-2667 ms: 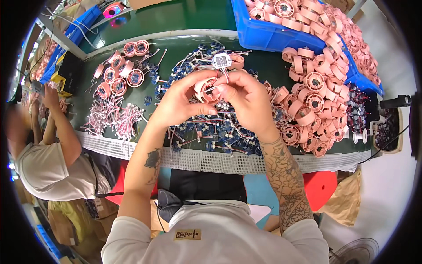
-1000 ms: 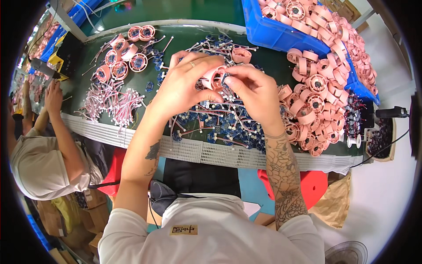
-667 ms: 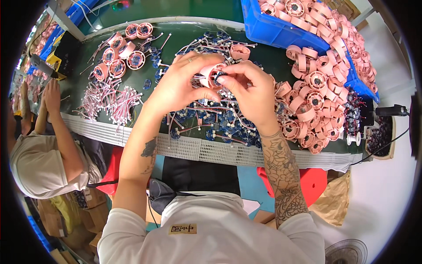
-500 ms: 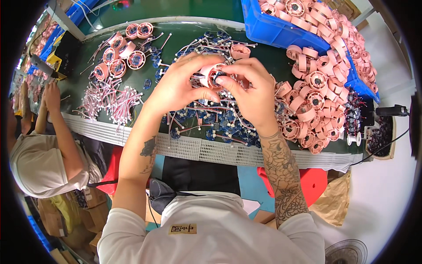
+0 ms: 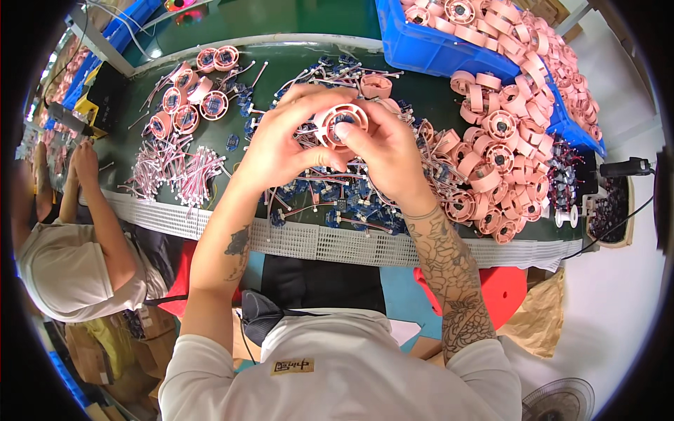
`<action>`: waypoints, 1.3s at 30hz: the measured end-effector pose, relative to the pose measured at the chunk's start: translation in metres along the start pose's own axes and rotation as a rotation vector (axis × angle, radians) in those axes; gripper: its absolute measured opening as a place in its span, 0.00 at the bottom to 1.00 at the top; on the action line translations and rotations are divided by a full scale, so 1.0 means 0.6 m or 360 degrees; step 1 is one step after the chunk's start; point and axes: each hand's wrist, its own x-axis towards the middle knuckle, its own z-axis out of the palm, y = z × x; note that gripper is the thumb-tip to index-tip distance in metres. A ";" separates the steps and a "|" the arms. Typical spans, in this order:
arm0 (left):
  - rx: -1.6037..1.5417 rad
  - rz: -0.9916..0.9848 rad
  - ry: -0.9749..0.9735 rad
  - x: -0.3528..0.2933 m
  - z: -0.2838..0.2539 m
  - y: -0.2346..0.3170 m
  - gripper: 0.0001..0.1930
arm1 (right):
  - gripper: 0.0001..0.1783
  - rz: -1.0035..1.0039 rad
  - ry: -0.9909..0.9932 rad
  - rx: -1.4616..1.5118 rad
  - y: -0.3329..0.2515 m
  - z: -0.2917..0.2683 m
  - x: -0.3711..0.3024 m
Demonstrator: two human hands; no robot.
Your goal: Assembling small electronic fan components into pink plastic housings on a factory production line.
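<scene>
Holding the pink ring-shaped housing [image 5: 324,127] between both hands, you have it raised over the middle of the workbench, its spoked round face turned up toward your head. Your left hand [image 5: 289,140] is curled about its left side, fingers over the far edge and thumb stretched along the near side. Your right hand [image 5: 390,153] closes on it from the right, with the thumb laid over the dark centre part [image 5: 343,120] in the opening and the fingers bent behind the rim. How firmly that thumb presses, you cannot tell from this view.

Under and around your hands spreads a heap of blue circuit boards [image 5: 326,193] with thin wires and pale plugs. Just beyond your knuckles sits another pink housing [image 5: 375,86]. To your left lie a cluster of pink housings [image 5: 185,118], a lone blue board [image 5: 232,142] and bundles of pale cables [image 5: 200,177]. On your right is a large pile of pink housings [image 5: 500,158], with a blue crate [image 5: 439,59] of more behind it. A white perforated strip [image 5: 316,243] runs along the bench's near edge, and at far left a co-worker [image 5: 67,270] sits at the same bench.
</scene>
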 end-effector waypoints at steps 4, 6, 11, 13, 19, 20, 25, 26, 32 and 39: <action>-0.0065 0.0007 -0.0009 -0.001 0.001 -0.006 0.38 | 0.21 0.0022 0.0031 0.0102 -0.001 -0.002 0.001; -0.0075 0.0024 -0.0012 0.000 0.002 -0.006 0.38 | 0.21 -0.0011 0.0056 0.0095 0.003 -0.001 0.001; -0.0055 0.0051 -0.0020 0.000 0.003 -0.008 0.38 | 0.21 0.0012 0.0104 0.0114 0.008 0.001 0.001; -0.0029 0.0054 -0.0025 -0.001 0.002 -0.008 0.38 | 0.20 0.0007 0.0099 0.0128 0.009 0.000 0.001; 0.0258 0.0020 -0.0043 0.000 0.014 0.001 0.41 | 0.19 -0.0040 0.0227 0.0038 0.022 0.002 0.002; 0.0434 0.0049 -0.0020 0.001 0.014 0.009 0.41 | 0.19 -0.0084 0.0287 -0.0070 0.029 0.005 0.005; 0.0617 0.0090 0.0081 -0.002 0.010 0.013 0.38 | 0.20 -0.0138 0.0326 -0.0149 0.021 0.003 0.005; 0.0623 0.0106 0.0081 -0.001 0.007 0.012 0.37 | 0.21 -0.0095 0.0294 -0.0226 0.020 0.001 0.006; 0.0667 -0.0308 0.0214 -0.005 -0.016 -0.009 0.31 | 0.18 -0.0082 0.0407 -0.0428 -0.019 -0.049 0.011; 0.1510 -0.0900 0.0421 -0.044 -0.067 -0.118 0.32 | 0.11 -0.0343 0.0546 -0.1459 0.006 -0.102 0.049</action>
